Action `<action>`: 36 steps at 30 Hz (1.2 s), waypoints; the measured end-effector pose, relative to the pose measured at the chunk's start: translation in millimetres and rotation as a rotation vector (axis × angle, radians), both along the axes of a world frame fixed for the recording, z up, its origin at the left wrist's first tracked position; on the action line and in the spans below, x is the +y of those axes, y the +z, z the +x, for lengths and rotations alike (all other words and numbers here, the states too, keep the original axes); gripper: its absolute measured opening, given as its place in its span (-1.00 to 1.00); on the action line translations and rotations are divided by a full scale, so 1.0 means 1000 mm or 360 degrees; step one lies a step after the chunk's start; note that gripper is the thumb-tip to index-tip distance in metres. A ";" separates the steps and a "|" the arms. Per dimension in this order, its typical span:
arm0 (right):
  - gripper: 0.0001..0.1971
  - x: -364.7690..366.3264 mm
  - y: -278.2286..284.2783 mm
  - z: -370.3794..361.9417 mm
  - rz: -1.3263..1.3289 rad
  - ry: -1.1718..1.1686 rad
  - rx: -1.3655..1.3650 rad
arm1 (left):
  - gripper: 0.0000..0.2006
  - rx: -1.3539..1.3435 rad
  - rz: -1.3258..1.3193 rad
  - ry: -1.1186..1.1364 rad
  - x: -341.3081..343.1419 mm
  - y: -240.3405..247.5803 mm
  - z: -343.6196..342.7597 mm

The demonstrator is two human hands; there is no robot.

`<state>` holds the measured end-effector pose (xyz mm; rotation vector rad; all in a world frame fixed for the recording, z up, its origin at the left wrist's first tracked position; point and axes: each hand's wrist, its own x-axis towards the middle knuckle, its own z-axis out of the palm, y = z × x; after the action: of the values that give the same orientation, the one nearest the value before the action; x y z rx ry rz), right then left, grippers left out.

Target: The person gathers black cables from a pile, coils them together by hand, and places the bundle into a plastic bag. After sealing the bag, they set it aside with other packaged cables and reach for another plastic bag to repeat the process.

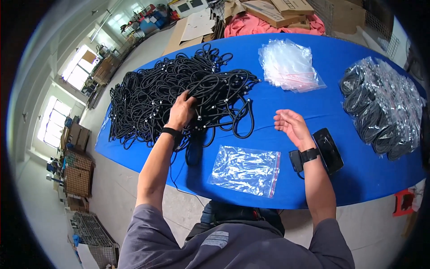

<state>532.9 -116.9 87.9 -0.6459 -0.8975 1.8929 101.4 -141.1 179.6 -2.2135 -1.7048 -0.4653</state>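
Note:
A big heap of looped black cords [148, 94] with small silvery ends covers the left of the table. My left hand [181, 111] is at the heap's near right side, its fingers closed around a bundle of the cords; part of the grip is hidden behind the hand. To the right, my right hand [291, 126] hovers over the cloth, palm turned inward, fingers loosely bent and nothing in them. One clear zip bag [244, 170] lies flat between my forearms, close to the table's near edge.
A stack of clear bags [289, 65] lies at the far side. Rows of bagged black cords [380, 107] fill the right end. Beside my right wrist rests a black phone-like device [328, 150]. Blue cloth [264, 123] covers the table; cardboard boxes [273, 13] stand beyond it.

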 end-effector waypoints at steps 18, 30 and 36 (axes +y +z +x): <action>-0.75 0.014 -0.004 0.043 0.0076 -0.0032 -0.0021 | -0.73 -0.0491 0.0092 -0.0182 0.020 0.040 0.087; -0.73 0.014 -0.001 0.046 0.0110 -0.0001 -0.0037 | -0.66 0.0449 0.0127 0.0116 0.000 0.038 0.053; -0.73 0.007 -0.006 0.041 0.0109 0.0005 -0.0066 | -0.53 0.0024 -0.0182 0.0081 -0.028 0.009 0.160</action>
<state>573.7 -110.0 82.2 -0.6447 -0.9857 1.8491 261.1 -169.1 188.8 -2.2392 -1.8174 -0.3458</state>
